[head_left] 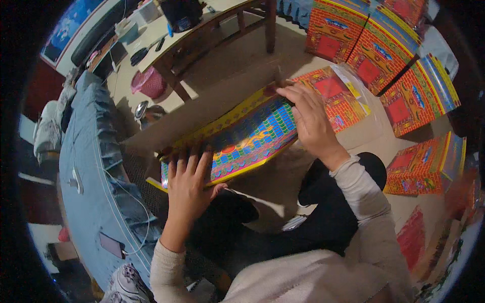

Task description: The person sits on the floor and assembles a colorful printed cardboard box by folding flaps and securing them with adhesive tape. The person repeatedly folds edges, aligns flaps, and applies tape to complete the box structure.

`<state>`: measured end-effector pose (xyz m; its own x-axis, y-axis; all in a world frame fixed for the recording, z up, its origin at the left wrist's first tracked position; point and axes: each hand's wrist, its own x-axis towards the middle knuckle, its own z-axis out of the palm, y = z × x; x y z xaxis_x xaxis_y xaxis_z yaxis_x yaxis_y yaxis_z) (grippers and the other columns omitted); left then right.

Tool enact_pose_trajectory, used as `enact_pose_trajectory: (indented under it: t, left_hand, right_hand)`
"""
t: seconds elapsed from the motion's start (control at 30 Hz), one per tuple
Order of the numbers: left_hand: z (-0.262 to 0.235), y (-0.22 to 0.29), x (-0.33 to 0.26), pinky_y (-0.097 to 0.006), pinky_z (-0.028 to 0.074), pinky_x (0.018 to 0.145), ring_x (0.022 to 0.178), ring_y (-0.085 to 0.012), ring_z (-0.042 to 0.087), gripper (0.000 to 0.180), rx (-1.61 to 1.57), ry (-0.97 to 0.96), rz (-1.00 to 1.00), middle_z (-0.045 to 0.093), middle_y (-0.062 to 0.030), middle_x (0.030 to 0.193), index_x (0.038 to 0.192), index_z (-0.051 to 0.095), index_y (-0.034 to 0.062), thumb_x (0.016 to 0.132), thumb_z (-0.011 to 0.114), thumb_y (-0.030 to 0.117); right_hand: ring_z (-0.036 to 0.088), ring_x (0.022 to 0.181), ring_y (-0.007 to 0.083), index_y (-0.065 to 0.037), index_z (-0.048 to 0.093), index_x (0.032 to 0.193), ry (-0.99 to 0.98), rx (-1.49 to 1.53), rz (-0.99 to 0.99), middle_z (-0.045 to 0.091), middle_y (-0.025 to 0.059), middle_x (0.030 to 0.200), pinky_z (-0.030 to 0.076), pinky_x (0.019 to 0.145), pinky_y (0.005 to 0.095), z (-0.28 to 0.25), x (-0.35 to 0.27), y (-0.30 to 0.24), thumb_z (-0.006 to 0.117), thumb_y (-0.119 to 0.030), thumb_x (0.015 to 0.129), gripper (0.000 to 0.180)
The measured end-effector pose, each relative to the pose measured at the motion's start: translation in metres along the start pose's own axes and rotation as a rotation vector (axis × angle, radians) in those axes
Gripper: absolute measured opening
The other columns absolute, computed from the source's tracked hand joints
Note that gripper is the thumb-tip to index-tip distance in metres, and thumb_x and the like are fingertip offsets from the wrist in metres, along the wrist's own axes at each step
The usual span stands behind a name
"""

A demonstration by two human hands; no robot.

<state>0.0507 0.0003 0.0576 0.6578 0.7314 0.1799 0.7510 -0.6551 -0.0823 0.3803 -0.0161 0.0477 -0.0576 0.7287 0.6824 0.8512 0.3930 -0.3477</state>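
Observation:
A long printed cardboard panel [252,141], with a blue, green and pink roof-like pattern and yellow edges, lies slantwise above my knees. A plain brown cardboard flap [202,117] rises along its far side. My left hand [189,179] rests on the panel's left end, fingers spread across the print and thumb out by the near edge. At the right end, my right hand [310,118] curls its fingers over the far corner, its thumb on the printed face. What lies under the panel is hidden.
A flat red brick-patterned sheet [331,93] lies on the floor beyond my right hand. Several brick-patterned boxes [379,55] stand to the right. A wooden table [222,25] and pink basket [149,83] are ahead. Left is a blue-covered bed [83,151] with a phone [112,246].

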Motion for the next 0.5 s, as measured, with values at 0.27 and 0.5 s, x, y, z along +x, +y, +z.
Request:
enact_pose_trajectory:
  t: [0.27, 0.5]
  left_hand:
    - [-0.006, 0.013, 0.008, -0.059, 0.034, 0.111, 0.129, -0.0412, 0.053, 0.089, -0.071, -0.193, -0.068, 0.049, -0.0182, 0.154, 0.156, 0.045, 0.0121, 0.088, 0.062, 0.067]
    - [-0.001, 0.044, 0.063, -0.054, 0.044, 0.100, 0.122, -0.0445, 0.058, 0.086, -0.233, 0.085, -0.029, 0.055, -0.0260, 0.143, 0.156, 0.040, 0.0054, 0.090, 0.072, 0.050]
  right_hand:
    - [0.049, 0.136, 0.0337, -0.002, 0.054, 0.138, -0.011, 0.379, 0.255, 0.057, 0.0170, 0.137, 0.037, 0.116, 0.0434, -0.002, -0.016, 0.015, 0.058, 0.001, 0.091, 0.047]
    - [0.049, 0.139, 0.0234, -0.003, 0.051, 0.142, -0.182, 0.676, 0.273, 0.055, 0.0115, 0.141, 0.033, 0.120, 0.0383, -0.009, -0.009, 0.030, 0.053, 0.007, 0.084, 0.059]
